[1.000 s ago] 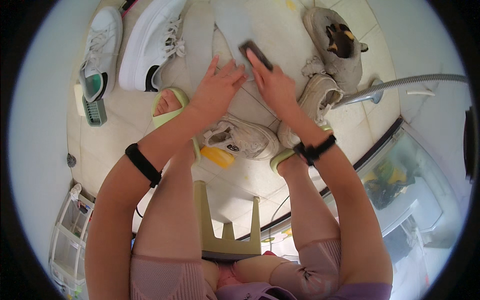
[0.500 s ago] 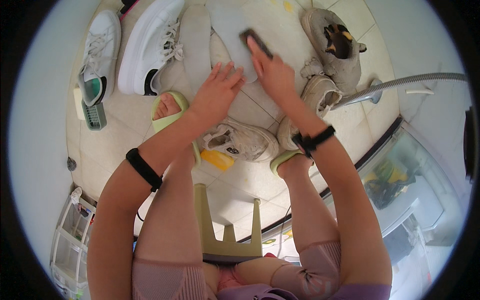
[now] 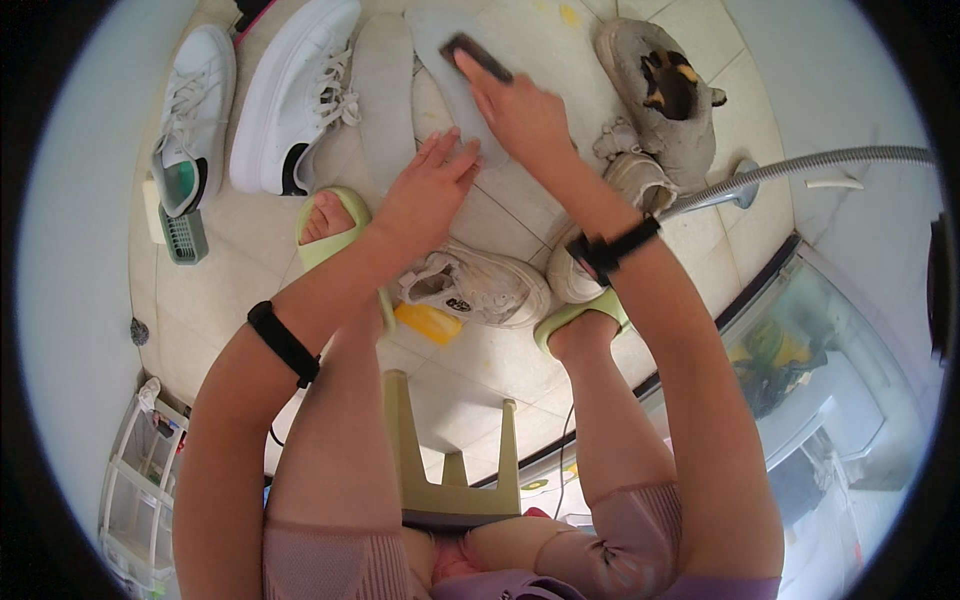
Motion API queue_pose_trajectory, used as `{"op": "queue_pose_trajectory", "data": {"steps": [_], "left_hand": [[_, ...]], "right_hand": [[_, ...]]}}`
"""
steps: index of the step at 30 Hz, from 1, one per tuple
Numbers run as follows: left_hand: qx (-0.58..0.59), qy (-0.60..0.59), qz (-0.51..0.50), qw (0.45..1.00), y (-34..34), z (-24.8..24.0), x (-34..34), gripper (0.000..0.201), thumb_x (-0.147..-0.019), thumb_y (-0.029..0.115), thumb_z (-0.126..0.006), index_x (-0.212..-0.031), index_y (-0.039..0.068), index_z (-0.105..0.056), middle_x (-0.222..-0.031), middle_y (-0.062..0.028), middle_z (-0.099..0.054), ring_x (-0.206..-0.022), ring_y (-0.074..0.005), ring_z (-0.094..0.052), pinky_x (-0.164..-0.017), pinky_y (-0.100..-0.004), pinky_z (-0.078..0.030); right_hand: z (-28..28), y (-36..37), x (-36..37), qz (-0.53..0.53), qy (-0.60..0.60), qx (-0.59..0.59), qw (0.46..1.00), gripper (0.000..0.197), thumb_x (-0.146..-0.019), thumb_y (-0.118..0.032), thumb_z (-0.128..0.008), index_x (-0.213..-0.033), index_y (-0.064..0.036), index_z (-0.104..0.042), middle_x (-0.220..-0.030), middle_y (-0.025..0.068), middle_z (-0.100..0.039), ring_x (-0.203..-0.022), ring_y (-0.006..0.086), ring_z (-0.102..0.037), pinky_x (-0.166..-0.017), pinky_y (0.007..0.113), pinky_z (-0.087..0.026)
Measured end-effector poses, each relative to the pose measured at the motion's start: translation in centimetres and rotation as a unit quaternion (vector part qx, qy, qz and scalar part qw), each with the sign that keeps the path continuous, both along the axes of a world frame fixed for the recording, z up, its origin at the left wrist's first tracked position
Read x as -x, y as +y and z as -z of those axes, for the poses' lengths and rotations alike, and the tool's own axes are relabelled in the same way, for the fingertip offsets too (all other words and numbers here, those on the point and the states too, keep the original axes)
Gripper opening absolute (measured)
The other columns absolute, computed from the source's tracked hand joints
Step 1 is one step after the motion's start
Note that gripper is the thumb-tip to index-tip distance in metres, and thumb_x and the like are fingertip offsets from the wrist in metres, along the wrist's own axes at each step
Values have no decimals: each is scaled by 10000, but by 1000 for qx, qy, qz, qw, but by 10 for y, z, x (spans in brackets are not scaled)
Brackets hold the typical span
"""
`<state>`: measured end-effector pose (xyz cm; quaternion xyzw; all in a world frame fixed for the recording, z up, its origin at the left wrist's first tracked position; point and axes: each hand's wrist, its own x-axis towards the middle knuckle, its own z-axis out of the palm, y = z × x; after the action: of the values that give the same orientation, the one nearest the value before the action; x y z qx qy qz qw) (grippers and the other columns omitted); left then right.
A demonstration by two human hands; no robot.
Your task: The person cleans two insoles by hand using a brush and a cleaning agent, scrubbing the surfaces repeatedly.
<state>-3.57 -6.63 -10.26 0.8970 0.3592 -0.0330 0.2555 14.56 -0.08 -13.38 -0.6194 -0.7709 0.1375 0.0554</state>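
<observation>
A dark scrubbing brush (image 3: 485, 62) is gripped in my right hand (image 3: 525, 120), its index finger stretched along the brush's back. Beneath the brush lies a pale grey insole (image 3: 447, 85) on the wet tiles. My left hand (image 3: 428, 195) lies flat at that insole's near end, fingers extended and holding nothing. Just to the left is a second pale insole (image 3: 382, 105). Between my feet, a grubby white sneaker (image 3: 490, 285) rests on its side, with a yellow block (image 3: 428, 322) beside it. Another dirty sneaker (image 3: 640, 185) is partly hidden behind my right forearm.
Two cleaner white sneakers (image 3: 290, 95) (image 3: 193, 120) stand at the left, near a green soap dish (image 3: 185, 237). A grey fuzzy shoe (image 3: 690, 130) sits far right, by a metal hose (image 3: 790, 168). A plastic stool (image 3: 450, 497) is under me; a white rack (image 3: 140, 490) stands lower left.
My right hand has slid the brush left and a little away from me over the insole. My left hand stays at the insole's near end. The whole view has shifted slightly.
</observation>
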Motion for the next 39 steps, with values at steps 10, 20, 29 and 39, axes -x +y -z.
{"op": "queue_pose_trajectory", "data": {"steps": [10, 20, 29, 39], "left_hand": [[-97, 40, -6, 994, 29, 9, -48, 193, -788, 107, -648, -969, 40, -666, -1074, -121, -556, -1068, -276, -528, -895, -386, -482], [34, 3, 56, 998, 13, 8, 8, 252, -829, 61, -571, -1040, -68, -621, -1395, -185, -510, -1313, -348, -498, -1043, -376, -492], [112, -58, -91, 988, 2, 19, 16, 399, -860, -25, -532, -1256, -34, -577, -1449, -157, -504, -1345, -306, -495, -1082, -372, -467], [63, -81, -89, 991, 5, 21, 6, 392, -793, -73, -556, -1182, -61, -597, -1423, -184, -512, -1308, -322, -530, -1035, -374, -509]], "right_hand": [[12, 5, -16, 59, 37, -6, 998, 480, -994, -407, -559, -1456, -485, -456, -714, 136, -610, -611, 334, -637, -542, 434, -512], [-7, -90, -27, -43, 53, 96, 993, 524, -987, -373, -564, -1480, -460, -408, -773, 175, -605, -629, 369, -657, -531, 461, -532], [11, -42, 3, -23, 66, 50, 996, 534, -999, -399, -539, -1499, -479, -371, -741, 161, -634, -586, 379, -651, -519, 480, -535], [12, -21, 14, 70, 47, 70, 994, 523, -1005, -356, -506, -1516, -387, -400, -729, 209, -659, -622, 383, -665, -559, 510, -538]]}}
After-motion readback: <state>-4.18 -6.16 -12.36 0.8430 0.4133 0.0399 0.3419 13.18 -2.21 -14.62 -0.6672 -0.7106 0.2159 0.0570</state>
